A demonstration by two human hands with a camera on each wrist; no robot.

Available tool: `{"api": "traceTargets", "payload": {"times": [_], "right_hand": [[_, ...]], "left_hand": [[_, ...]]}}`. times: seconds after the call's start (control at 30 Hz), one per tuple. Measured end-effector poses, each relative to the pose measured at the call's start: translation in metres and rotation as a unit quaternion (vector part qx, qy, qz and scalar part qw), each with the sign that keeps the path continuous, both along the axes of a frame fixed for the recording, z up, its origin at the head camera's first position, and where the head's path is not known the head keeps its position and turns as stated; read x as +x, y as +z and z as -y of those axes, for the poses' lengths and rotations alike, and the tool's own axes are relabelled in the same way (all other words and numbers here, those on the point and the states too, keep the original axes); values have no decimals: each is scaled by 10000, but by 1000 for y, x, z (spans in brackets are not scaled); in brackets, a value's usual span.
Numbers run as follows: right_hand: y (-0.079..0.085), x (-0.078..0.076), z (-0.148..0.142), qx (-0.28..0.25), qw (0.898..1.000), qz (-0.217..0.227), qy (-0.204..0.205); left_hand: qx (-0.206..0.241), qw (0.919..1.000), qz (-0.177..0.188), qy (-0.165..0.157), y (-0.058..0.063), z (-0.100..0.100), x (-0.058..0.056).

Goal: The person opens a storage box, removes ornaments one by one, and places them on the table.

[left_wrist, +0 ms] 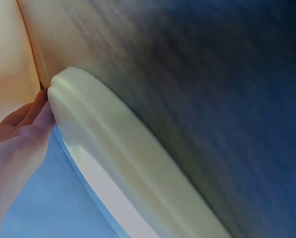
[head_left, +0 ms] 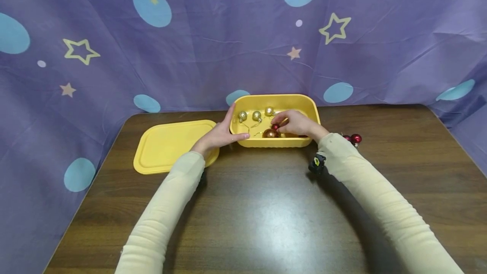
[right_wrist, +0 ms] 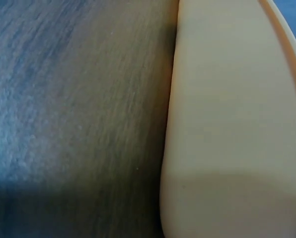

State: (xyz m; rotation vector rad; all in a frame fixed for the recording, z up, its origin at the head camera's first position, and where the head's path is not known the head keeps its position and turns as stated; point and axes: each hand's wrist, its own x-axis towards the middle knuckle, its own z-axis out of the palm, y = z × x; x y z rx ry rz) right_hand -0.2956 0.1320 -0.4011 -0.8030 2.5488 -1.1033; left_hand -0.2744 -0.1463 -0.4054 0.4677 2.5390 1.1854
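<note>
A yellow plastic box stands at the back of the table with its top uncovered. My left hand rests against its left end, fingers straight along the outside wall and thumb across the front left corner of the rim. Inside lie small gold Christmas baubles with strings and a larger copper-coloured bauble. My right hand reaches in over the front right rim and pinches a small red bauble just above the copper one. The right wrist view shows only the box's outer wall and the tabletop.
Left of the box lies its yellow lid, partly under my left wrist. More red baubles sit on the brown wooden table, to the right beyond my right sleeve. A purple patterned cloth hangs behind the table's back edge.
</note>
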Motion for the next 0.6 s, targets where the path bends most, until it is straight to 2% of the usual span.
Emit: {"api": "traceTargets", "payload": {"times": [0.17, 0.33, 0.6], "right_hand": [[0, -1, 2, 116, 9999, -4, 123], [0, -1, 0, 60, 9998, -199, -15], [4, 1, -4, -427, 9990, -106, -89]], "left_hand": [[1, 10000, 19, 18, 1, 0, 1], [41, 10000, 46, 29, 1, 0, 1], [10, 10000, 21, 30, 1, 0, 1]]}}
